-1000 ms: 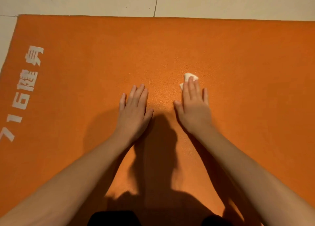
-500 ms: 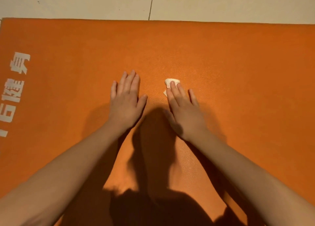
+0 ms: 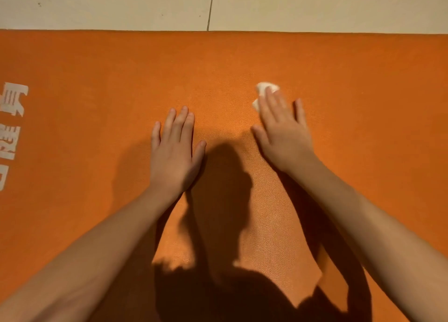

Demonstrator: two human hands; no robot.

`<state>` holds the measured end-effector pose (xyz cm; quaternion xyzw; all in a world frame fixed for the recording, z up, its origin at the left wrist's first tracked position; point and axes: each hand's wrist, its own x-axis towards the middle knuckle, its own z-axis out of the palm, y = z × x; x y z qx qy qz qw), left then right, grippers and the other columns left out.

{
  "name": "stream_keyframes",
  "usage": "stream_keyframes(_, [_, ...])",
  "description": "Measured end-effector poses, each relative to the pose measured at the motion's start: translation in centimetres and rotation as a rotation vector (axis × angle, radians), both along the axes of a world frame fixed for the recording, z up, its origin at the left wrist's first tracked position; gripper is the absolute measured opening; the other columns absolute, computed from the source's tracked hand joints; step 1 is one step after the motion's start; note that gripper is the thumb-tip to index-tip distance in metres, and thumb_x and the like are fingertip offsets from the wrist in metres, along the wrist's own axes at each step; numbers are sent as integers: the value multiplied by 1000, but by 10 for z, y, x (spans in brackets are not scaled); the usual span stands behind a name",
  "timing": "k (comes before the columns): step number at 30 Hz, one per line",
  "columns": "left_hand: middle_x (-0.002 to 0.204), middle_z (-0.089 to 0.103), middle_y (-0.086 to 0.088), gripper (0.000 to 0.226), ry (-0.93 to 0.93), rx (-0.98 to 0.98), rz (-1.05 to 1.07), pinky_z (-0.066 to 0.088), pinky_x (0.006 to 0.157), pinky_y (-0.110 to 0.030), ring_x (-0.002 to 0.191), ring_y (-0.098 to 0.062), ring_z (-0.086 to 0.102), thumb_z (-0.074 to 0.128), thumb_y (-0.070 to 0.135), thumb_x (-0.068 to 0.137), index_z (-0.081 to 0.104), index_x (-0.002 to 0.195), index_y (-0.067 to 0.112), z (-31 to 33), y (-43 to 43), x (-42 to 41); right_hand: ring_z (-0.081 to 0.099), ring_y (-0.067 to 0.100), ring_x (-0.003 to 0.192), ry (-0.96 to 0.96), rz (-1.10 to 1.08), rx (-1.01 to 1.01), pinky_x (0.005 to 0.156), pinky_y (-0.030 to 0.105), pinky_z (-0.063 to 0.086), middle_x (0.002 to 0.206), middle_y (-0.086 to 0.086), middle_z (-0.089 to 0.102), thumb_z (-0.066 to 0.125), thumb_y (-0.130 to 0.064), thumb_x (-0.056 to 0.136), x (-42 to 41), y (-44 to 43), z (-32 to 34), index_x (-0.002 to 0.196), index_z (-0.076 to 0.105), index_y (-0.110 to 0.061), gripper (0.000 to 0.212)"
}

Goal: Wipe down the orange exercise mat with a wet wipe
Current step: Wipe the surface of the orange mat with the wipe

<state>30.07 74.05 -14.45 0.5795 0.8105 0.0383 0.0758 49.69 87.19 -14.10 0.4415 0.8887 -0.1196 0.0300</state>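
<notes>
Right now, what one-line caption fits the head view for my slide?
A person's right hand presses a white wet wipe on the orange mat; the left hand lies flat nearby.

one orange mat (image 3: 351,164), one white wipe (image 3: 264,87), two hands: left hand (image 3: 173,156), right hand (image 3: 282,133).

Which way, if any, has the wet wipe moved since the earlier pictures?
Yes: the wet wipe slid right, away from the floor seam, nearer the far edge of the mat.
</notes>
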Motion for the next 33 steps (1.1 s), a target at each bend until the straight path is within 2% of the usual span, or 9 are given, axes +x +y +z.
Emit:
stream_keyframes(3, [160, 25, -7, 68, 0, 0, -1, 8, 120, -46, 150, -25, 13, 21, 48, 96, 31, 151, 10, 1, 0, -1, -9, 19, 151, -64, -262, -45, 118, 46, -12, 164, 5, -8, 19, -45, 103, -11, 17, 4, 157, 1, -12, 65])
stream_keyframes(7, [159, 27, -8, 68, -3, 10, -3, 10, 119, -47, 149, -26, 16, 23, 47, 95, 32, 150, 8, 1, 1, -1, -6, 19, 151, -12, -41, -50, 118, 43, -11, 164, 5, -5, 24, -47, 103, -17, 4, 7, 156, 3, -12, 67])
stream_keyframes(9, [159, 28, -8, 68, -2, 10, -8, 10, 119, -48, 149, -27, 16, 24, 47, 95, 32, 150, 8, 1, 0, -1, -2, 17, 151, -21, -29, -4, 118, 44, -10, 164, 3, -1, 24, -46, 103, -6, 22, 5, 157, 7, -15, 65])
stream_keyframes(13, [159, 28, -9, 67, -1, 16, -11, 10, 118, -48, 149, -28, 17, 25, 45, 95, 32, 150, 7, 1, 0, -1, -3, 22, 151, -25, -331, -5, 120, 47, -5, 164, 7, -1, 25, -44, 104, -11, 61, 4, 156, 8, -9, 65])
stream_keyframes(19, [157, 32, -11, 66, -10, 38, -9, 15, 117, -51, 147, -30, 22, 30, 43, 94, 36, 147, 5, -1, 0, -1, -3, 20, 151, -45, -12, -2, 120, 42, -6, 164, 5, -3, 25, -47, 103, -23, 65, 6, 157, 5, -13, 67])
stream_keyframes(24, [157, 32, -10, 65, -16, 51, -11, 14, 117, -50, 147, -29, 23, 32, 43, 94, 37, 147, 6, -2, 1, 0, -6, 24, 151, -41, -307, -51, 122, 42, -4, 164, 8, -5, 21, -46, 104, -47, 85, 10, 156, 1, -8, 67])
stream_keyframes(28, [156, 34, -10, 64, -25, 71, 2, 14, 117, -50, 147, -29, 24, 32, 44, 94, 39, 146, 7, -1, 1, -1, -4, 22, 151, -40, 99, -37, 120, 40, -6, 164, 7, -4, 24, -48, 103, -63, 69, 14, 157, 4, -11, 68])
stream_keyframes(29, [156, 34, -9, 64, -27, 75, 4, 14, 117, -50, 147, -29, 24, 33, 44, 94, 40, 146, 7, -1, 0, -1, -1, 21, 151, -46, 126, -14, 120, 40, -6, 164, 6, -2, 24, -46, 104, -59, 74, 14, 157, 6, -12, 65])
stream_keyframes(33, [156, 34, -9, 64, -32, 77, -1, 13, 118, -49, 147, -29, 24, 33, 44, 94, 40, 146, 7, -3, 1, -1, -3, 23, 151, -85, -163, -3, 120, 42, -5, 164, 8, -3, 20, -44, 105, -69, 92, 14, 157, 5, -11, 63])
